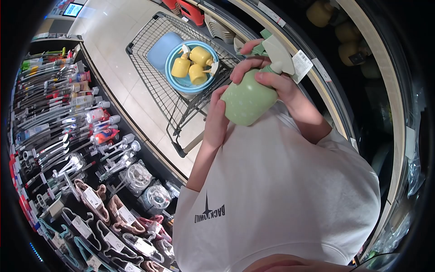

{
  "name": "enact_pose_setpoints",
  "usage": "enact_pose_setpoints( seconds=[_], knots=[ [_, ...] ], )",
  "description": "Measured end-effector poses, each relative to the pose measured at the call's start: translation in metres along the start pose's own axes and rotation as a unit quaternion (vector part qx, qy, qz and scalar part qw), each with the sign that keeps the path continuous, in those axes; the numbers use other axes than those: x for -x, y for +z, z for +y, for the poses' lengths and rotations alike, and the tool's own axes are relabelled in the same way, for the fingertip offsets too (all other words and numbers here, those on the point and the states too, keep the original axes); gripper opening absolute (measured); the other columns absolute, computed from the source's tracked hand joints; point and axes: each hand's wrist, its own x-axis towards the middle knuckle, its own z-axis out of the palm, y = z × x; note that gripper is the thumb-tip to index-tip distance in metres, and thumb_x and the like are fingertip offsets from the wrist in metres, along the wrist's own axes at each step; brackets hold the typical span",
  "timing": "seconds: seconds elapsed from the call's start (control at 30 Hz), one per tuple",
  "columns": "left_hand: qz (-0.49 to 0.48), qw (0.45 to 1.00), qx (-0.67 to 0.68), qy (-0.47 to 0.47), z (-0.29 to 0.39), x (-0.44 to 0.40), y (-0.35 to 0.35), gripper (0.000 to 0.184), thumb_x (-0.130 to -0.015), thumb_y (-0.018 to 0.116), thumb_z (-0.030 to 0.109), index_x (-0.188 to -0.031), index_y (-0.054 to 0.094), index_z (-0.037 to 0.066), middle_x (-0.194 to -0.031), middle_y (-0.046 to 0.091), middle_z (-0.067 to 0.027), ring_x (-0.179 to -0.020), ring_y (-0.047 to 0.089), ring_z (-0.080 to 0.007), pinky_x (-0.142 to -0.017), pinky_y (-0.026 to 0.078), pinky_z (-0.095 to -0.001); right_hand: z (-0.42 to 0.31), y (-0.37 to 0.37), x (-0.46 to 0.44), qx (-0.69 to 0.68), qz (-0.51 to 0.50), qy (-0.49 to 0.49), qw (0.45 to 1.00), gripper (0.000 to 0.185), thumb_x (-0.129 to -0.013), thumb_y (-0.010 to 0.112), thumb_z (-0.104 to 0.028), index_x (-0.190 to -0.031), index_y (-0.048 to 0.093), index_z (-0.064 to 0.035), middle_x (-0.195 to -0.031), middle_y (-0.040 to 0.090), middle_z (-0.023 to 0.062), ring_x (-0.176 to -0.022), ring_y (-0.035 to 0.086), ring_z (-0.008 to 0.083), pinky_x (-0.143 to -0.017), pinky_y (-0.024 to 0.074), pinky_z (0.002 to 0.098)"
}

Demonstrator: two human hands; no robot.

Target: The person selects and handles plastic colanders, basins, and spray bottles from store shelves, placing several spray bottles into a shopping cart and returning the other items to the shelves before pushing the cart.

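A light green, rounded spray bottle point(250, 99) with pale specks is held in front of my chest. My left hand point(215, 119) grips its lower left side. My right hand point(282, 85) is at the neck, with its thumb near the collar below the pale trigger head point(277, 53). The bottle lies tilted, its head toward the upper right. Beyond my hands, a shopping cart point(156, 93) holds a round blue basin point(169, 63). Three yellow spray bottles, one of them point(180, 67) at the left, lie inside it. A flat blue item point(161, 47) is beside the basin.
On the left, a display rack point(131, 136) carries brushes, hangers and packaged goods. Curved shelves point(358, 77) with price labels point(302, 63) run along the right, holding dim yellowish bottles point(350, 53). Tiled floor point(106, 34) lies between rack and cart. A screen point(72, 10) stands far off.
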Motion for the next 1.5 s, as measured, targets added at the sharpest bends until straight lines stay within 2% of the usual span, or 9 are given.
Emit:
enact_pose_setpoints(
  seconds=[0.1,0.17,0.37,0.5,0.77,0.9,1.0,1.3,1.5],
  knots=[
    [0.007,1.000,-0.004,0.014,0.002,-0.001,0.003,0.061,-0.110,0.041,0.046,-0.152,0.034,0.002,-0.145,0.048,-0.0123,-0.133,0.050,-0.0211,-0.111,0.041,-0.0390,0.006,-0.002,0.002,-0.025,0.006,-0.003,1.000,0.057,-0.083,0.065,-0.019,-0.134,0.045,-0.0034,-0.100,0.073,0.0211,-0.105,0.069,0.0327,-0.097,0.0546,0.0448],
    [0.012,1.000,-0.006,0.014,0.003,-0.002,0.004,0.061,-0.110,0.041,0.046,-0.152,0.034,0.002,-0.145,0.048,-0.0123,-0.133,0.050,-0.0210,-0.111,0.041,-0.0391,0.012,-0.002,0.001,-0.073,-0.016,-0.040,0.996,0.056,-0.088,0.062,-0.015,-0.139,0.041,-0.0044,-0.124,0.067,0.0236,-0.110,0.070,0.0275,-0.101,0.0535,0.0415],
    [-0.005,1.000,-0.022,0.004,0.002,-0.002,0.003,0.063,-0.110,0.039,0.051,-0.150,0.036,0.001,-0.144,0.049,-0.0120,-0.133,0.049,-0.0197,-0.113,0.039,-0.0365,0.003,0.001,0.004,-0.011,0.010,-0.025,1.000,0.059,-0.083,0.071,-0.025,-0.136,0.052,-0.0051,-0.141,0.055,0.0255,-0.106,0.070,0.0291,-0.094,0.0571,0.0400],
    [0.002,1.000,0.000,-0.008,0.000,0.000,0.007,0.066,-0.110,0.039,0.054,-0.150,0.037,0.001,-0.143,0.050,-0.0117,-0.133,0.049,-0.0192,-0.113,0.039,-0.0356,0.006,0.001,0.005,-0.034,0.009,-0.031,0.999,0.058,-0.083,0.071,-0.025,-0.135,0.054,-0.0042,-0.140,0.055,0.0243,-0.105,0.070,0.0286,-0.092,0.0575,0.0396],
    [-0.008,0.999,-0.024,-0.021,0.002,-0.001,0.006,0.069,-0.108,0.042,0.056,-0.150,0.037,0.001,-0.144,0.050,-0.0114,-0.133,0.050,-0.0187,-0.113,0.040,-0.0364,-0.002,0.008,0.006,-0.033,0.040,-0.005,0.999,0.049,-0.085,0.068,-0.022,-0.128,0.055,-0.0029,-0.119,0.061,0.0163,-0.103,0.071,0.0286,-0.091,0.0578,0.0386],
    [-0.007,1.000,-0.019,-0.024,-0.001,0.000,0.004,0.069,-0.108,0.043,0.056,-0.150,0.036,0.001,-0.143,0.050,-0.0114,-0.133,0.051,-0.0188,-0.113,0.040,-0.0368,0.009,-0.001,0.007,0.001,0.007,-0.012,1.000,0.050,-0.085,0.068,-0.022,-0.129,0.055,-0.0017,-0.116,0.063,0.0166,-0.102,0.071,0.0289,-0.091,0.0581,0.0390],
    [-0.004,1.000,-0.018,-0.026,0.000,0.000,0.003,0.069,-0.108,0.043,0.055,-0.150,0.036,0.001,-0.144,0.050,-0.0115,-0.133,0.051,-0.0190,-0.113,0.040,-0.0367,0.004,0.008,0.006,-0.023,0.049,-0.002,0.999,0.050,-0.085,0.068,-0.024,-0.128,0.055,-0.0012,-0.112,0.065,0.0162,-0.102,0.071,0.0287,-0.091,0.0583,0.0396],
    [0.009,1.000,-0.004,-0.019,-0.003,0.002,0.000,0.071,-0.107,0.045,0.056,-0.153,0.033,0.002,-0.149,0.047,-0.0126,-0.137,0.049,-0.0212,-0.116,0.038,-0.0388,0.011,0.011,0.005,0.021,-0.005,-0.026,0.999,0.061,-0.088,0.071,-0.027,-0.140,0.051,-0.0021,-0.137,0.057,0.0224,-0.104,0.071,0.0272,-0.093,0.0581,0.0410],
    [-0.050,0.998,0.047,0.002,-0.018,0.007,-0.007,0.091,-0.097,0.056,0.068,-0.157,0.026,0.006,-0.154,0.040,-0.0134,-0.142,0.045,-0.0252,-0.118,0.037,-0.0420,0.004,0.019,0.001,0.015,0.005,-0.023,1.000,0.070,-0.089,0.071,-0.030,-0.149,0.045,-0.0042,-0.146,0.053,0.0218,-0.114,0.068,0.0263,-0.098,0.0560,0.0401]
  ],
)
